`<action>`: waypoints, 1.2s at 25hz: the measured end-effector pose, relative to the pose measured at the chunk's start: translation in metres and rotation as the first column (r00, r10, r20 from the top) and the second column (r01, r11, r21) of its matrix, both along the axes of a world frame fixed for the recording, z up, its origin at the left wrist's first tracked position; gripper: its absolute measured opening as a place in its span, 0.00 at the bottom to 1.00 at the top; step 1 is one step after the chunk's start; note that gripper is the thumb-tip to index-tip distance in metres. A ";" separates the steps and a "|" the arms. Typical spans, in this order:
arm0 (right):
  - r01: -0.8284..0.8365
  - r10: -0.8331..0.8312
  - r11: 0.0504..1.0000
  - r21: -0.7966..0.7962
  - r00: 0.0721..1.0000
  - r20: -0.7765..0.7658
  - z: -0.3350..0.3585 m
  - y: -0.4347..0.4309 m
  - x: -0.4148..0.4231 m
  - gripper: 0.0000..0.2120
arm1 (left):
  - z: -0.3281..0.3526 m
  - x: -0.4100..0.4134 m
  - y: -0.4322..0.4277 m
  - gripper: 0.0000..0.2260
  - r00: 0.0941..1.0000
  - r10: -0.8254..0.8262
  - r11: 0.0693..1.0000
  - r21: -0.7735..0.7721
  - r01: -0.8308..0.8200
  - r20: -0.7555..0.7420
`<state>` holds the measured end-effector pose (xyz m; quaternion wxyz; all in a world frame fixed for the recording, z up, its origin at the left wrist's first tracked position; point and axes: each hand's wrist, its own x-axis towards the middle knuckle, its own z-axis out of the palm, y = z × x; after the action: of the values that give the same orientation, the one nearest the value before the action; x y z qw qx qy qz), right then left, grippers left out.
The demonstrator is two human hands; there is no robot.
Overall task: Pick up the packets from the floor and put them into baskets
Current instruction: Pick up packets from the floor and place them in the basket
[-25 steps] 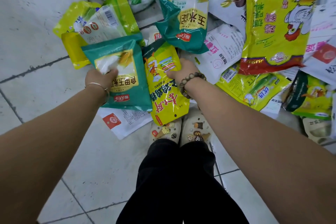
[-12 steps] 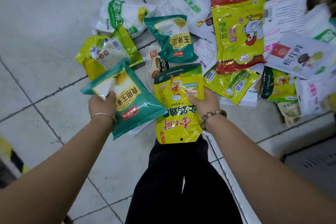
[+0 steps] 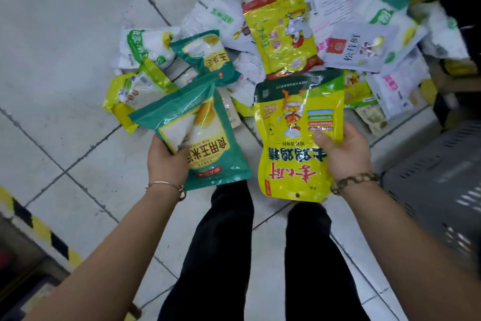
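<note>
Gap opened between teal packet and yellow packet.

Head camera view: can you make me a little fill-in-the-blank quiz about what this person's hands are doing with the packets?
1. The left hand grips the teal packet; the right hand grips the ____ one.
2. The beaded bracelet is on the ____ wrist.
3. The other packets lie on the tiled ____.
Missing words: yellow; right; floor.

Left hand, right hand: firm grips.
</note>
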<state>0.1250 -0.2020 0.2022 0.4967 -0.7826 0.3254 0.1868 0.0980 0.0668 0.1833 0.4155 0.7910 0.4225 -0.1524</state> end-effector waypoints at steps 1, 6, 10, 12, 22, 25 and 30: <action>0.030 -0.030 1.000 0.004 1.000 0.006 0.005 -0.014 -0.006 0.13 | 0.006 0.001 -0.012 0.15 1.000 -0.011 1.000 0.001 0.011 -0.002; 0.179 -0.179 0.983 -0.031 0.984 0.011 0.027 -0.091 -0.046 0.11 | 0.033 -0.003 -0.097 0.13 0.997 -0.081 0.995 -0.049 0.082 0.016; 0.256 -0.252 0.966 -0.048 0.965 0.069 0.059 -0.161 -0.082 0.12 | 0.057 -0.013 -0.169 0.12 0.976 -0.212 0.974 -0.071 0.215 0.049; 0.297 -0.291 0.954 -0.036 0.950 0.117 0.079 -0.197 -0.101 0.11 | 0.076 -0.018 -0.208 0.12 0.957 -0.271 0.949 -0.138 0.283 0.100; 0.619 -0.591 0.783 -0.059 0.771 0.238 0.142 -0.384 -0.196 0.05 | 0.151 -0.034 -0.411 0.15 0.795 -0.554 0.769 -0.213 0.602 0.248; 0.686 -0.652 0.725 -0.062 0.713 0.260 0.154 -0.428 -0.225 0.08 | 0.159 -0.036 -0.461 0.08 0.729 -0.647 0.703 -0.196 0.684 0.225; 0.658 -0.613 0.640 -0.397 0.749 0.252 0.150 -0.489 -0.276 0.13 | 0.159 -0.053 -0.533 0.09 0.591 -0.774 0.588 -0.087 0.804 0.227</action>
<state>-0.1511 -0.6912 0.3522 0.3440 -0.7203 0.5904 -0.1196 0.0449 -0.4663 0.3420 0.4075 0.8646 -0.0252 -0.2928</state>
